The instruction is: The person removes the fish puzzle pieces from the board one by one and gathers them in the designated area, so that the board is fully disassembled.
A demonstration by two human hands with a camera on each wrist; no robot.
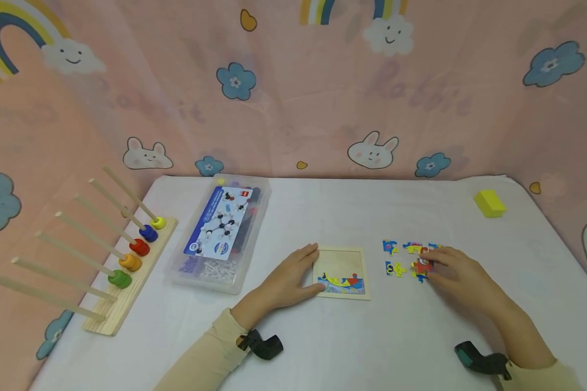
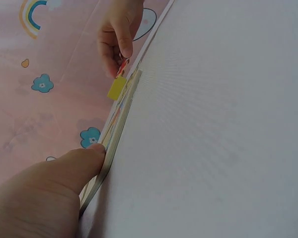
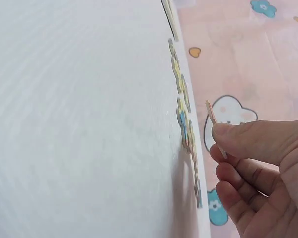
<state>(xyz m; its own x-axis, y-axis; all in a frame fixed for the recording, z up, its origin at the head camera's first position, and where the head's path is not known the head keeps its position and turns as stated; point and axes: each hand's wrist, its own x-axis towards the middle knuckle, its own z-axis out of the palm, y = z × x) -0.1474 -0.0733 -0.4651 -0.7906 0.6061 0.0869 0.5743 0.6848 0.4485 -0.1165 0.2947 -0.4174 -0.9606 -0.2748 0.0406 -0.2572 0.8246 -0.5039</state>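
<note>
The right hand (image 1: 464, 274) pinches a jigsaw piece (image 3: 211, 112) between thumb and fingertips, above the white table (image 1: 332, 347), at three o'clock from the wooden puzzle tray (image 1: 337, 262). The left hand (image 1: 287, 279), thumb spread away from its extended fingers, rests against the tray's nine o'clock side. Fitted pieces (image 1: 341, 285) line the tray's six o'clock edge. Loose pieces (image 1: 397, 270) lie between tray and right hand. Farther out, a yellow block (image 1: 489, 204) sits toward two o'clock, a molecular model kit box (image 1: 252, 234) between nine and ten, a wooden peg board (image 1: 110, 321) at nine.
</note>
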